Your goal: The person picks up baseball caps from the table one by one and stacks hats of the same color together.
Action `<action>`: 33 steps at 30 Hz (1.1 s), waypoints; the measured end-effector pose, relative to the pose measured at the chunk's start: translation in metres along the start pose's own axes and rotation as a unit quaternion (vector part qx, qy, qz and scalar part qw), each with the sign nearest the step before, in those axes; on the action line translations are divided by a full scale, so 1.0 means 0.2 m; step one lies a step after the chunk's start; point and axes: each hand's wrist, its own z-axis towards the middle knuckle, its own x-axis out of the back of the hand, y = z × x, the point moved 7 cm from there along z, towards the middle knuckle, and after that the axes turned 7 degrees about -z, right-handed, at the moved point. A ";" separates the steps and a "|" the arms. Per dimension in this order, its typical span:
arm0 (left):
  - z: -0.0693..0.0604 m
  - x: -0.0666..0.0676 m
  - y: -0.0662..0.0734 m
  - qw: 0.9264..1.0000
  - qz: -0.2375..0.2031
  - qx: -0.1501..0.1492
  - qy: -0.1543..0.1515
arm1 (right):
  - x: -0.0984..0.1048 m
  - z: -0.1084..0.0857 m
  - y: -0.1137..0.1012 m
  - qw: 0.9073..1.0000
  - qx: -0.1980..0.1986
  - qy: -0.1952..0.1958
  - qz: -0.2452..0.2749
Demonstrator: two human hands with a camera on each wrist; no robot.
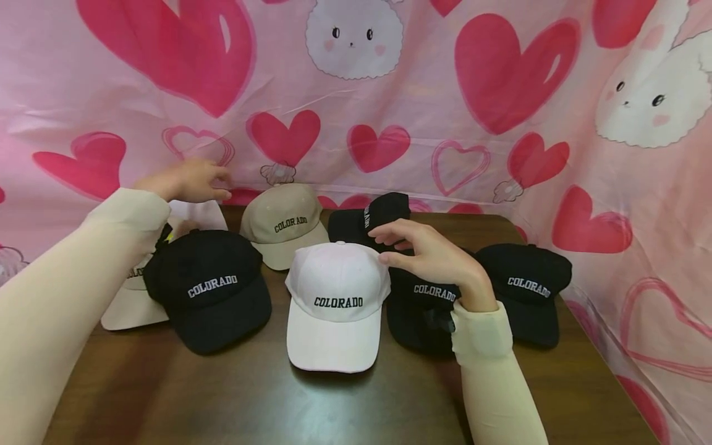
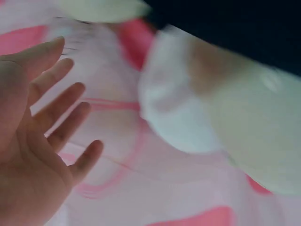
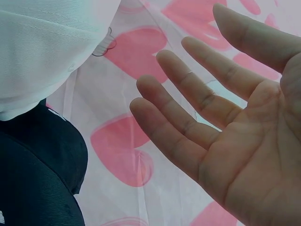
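Observation:
My left hand (image 1: 189, 180) is raised at the back left, above a partly hidden white cap (image 1: 204, 216). Its fingers are spread and loosely bent around nothing in the left wrist view. At the front centre a white cap (image 1: 338, 278) with COLORADO lettering sits brim toward me. Just right of it hovers my right hand (image 1: 434, 253), palm empty and fingers loosely extended in the right wrist view. Below that hand is a black cap (image 1: 408, 321), partly covered by the hand and wrist. Whether the fingertips touch the white cap is hard to tell.
Another black cap (image 1: 208, 259) overlaps a cream cap (image 1: 136, 312) on the left. At the back are a beige cap (image 1: 283, 213) and a black cap (image 1: 392, 207); one more black cap (image 1: 525, 269) lies far right. A pink heart-patterned cloth (image 1: 423, 80) hangs behind the wooden table (image 1: 233, 395).

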 end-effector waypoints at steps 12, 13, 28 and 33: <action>0.00 -0.18 -0.22 0.991 0.053 0.100 -0.065 | -0.01 0.01 0.02 1.000 0.010 0.003 -0.004; 0.00 -0.19 -0.22 0.991 0.059 0.098 -0.070 | -0.01 0.01 0.02 1.000 0.009 0.003 -0.004; -0.03 -0.17 -0.20 0.987 0.148 0.052 -0.046 | -0.01 0.02 0.01 1.000 0.017 0.002 -0.001; 0.01 -0.10 -0.22 0.991 0.125 0.031 -0.043 | 0.00 0.01 0.01 1.000 0.007 0.001 0.004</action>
